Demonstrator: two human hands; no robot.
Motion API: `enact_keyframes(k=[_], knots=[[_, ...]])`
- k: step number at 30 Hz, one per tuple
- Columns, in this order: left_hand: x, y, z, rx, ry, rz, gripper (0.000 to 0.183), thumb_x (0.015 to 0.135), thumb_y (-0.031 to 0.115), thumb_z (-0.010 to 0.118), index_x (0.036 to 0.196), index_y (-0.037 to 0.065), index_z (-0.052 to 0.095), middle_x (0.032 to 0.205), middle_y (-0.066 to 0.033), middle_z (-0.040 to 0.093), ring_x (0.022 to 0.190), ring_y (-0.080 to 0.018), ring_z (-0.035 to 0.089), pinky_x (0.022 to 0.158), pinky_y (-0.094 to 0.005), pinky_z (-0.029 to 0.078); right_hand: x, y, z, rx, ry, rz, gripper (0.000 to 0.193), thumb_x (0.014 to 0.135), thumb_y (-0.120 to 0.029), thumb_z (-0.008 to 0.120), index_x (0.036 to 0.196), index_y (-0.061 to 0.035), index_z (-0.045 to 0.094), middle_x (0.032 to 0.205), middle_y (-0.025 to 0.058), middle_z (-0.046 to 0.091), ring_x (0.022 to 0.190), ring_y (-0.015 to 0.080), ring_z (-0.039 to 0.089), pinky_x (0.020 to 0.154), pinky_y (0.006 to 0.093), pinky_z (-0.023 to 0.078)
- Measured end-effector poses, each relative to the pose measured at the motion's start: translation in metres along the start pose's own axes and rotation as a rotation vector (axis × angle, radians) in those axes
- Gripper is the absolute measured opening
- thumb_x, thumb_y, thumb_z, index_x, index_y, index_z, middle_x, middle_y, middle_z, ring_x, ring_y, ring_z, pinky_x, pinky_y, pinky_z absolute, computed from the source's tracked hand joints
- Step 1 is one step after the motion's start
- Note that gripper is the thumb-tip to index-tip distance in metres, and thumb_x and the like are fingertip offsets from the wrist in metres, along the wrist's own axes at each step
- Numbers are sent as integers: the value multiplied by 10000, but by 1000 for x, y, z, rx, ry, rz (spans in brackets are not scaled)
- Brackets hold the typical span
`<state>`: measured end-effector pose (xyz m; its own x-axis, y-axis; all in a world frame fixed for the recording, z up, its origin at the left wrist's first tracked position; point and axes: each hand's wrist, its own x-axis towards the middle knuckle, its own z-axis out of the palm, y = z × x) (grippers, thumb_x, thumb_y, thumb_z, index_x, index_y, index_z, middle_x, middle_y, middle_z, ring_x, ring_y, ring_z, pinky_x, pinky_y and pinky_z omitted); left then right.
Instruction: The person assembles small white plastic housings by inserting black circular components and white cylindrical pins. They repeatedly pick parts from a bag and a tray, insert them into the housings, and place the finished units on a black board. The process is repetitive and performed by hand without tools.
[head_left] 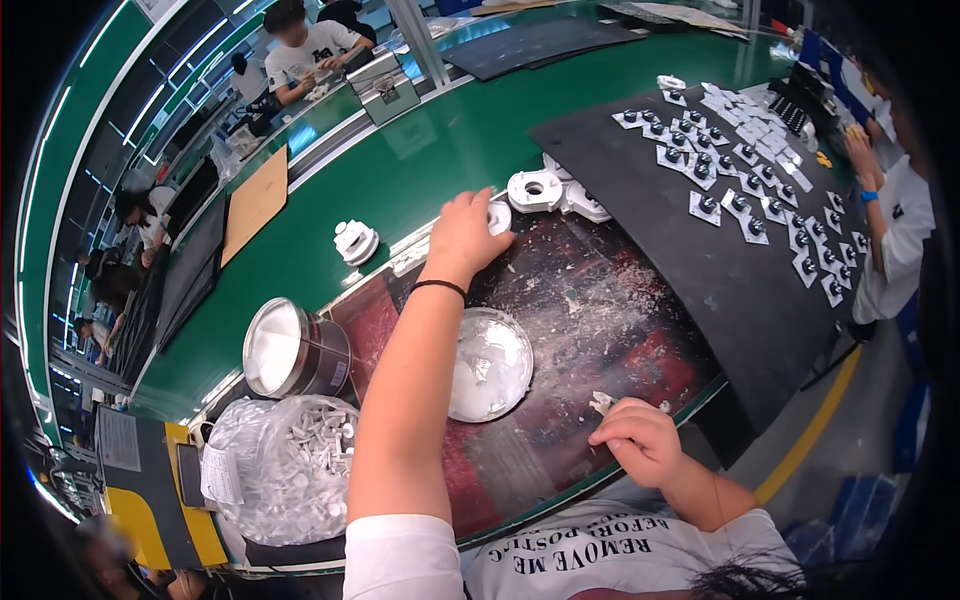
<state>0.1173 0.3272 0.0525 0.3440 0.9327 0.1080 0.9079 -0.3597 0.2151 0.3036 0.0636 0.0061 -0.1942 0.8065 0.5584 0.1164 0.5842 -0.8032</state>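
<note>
- Left hand [465, 238]: reaching forward over the far edge of the worn board, fingers bent around a white round part [499, 217]; the palm and fingers hide much of that part, so I cannot tell how firmly it is gripped.
- Right hand [640, 440]: low over the board's near edge, fingers curled inward; a small pale, ragged piece [602, 402] shows just beyond the fingertips, and whether they hold it cannot be told.
- Between the hands, a shallow round dish [492, 366], glossy, smeared with a whitish substance; the left forearm covers its left edge.
- Beneath, the board [590, 310]: dark and reddish, scuffed, flecked with pale residue.
- Just beyond the left hand, white moulded housings [535, 190], one with a round opening, others overlapping behind.
- Left of the forearm, a cylindrical tin [322, 352] with white contents, and a crinkled clear bag [255, 455] of small white pieces, partly hidden by the arm.
- Farther out, a stacked white part [355, 242] on the smooth green surface [420, 150].
- Right, a matte black sheet [640, 170] bearing flat pale plates with dark rounded centres [740, 205]; a co-worker [900, 225] beside it is cut off by the dark rim.
</note>
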Motion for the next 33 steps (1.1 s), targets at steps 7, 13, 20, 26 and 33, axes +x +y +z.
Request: enact_keyframes(k=[7,13,20,26,33], knots=[[-63,-15,-46,-770,16,44,606,756,245,693,1289,59,473,1166,-164,519,1040,-239,552,859,-326,465,-3,-2,-1,-22,51,-15,154,751,43,548,849,-10,654,761,96,638,678,246,585,651,341,469],[-199,-26,-62,-1375,-89,189,622,748,169,743,1244,104,373,1354,-153,371,1185,-258,458,931,-395,448,-6,-1,1,-19,55,-3,142,742,37,554,832,-7,655,766,96,642,705,242,586,665,334,473],[-299,-16,-25,-1778,-18,-33,611,729,222,778,1136,121,334,1375,-208,356,1240,-342,431,988,-461,421,-8,-4,5,-49,55,14,166,737,54,539,842,-6,653,775,91,651,702,239,582,666,328,464],[-338,14,21,-784,426,-53,548,640,154,798,1040,60,435,1128,-164,390,1072,-318,475,905,-412,418,-7,-4,5,-131,26,-54,183,739,36,554,887,-13,650,772,93,642,708,257,586,675,350,466],[-346,28,25,-738,430,-66,491,642,152,813,935,70,427,1306,-264,334,1153,-439,479,918,-460,427,-16,-43,-16,-102,-250,-196,150,776,-16,582,895,-48,668,833,59,653,742,229,608,681,357,470]])
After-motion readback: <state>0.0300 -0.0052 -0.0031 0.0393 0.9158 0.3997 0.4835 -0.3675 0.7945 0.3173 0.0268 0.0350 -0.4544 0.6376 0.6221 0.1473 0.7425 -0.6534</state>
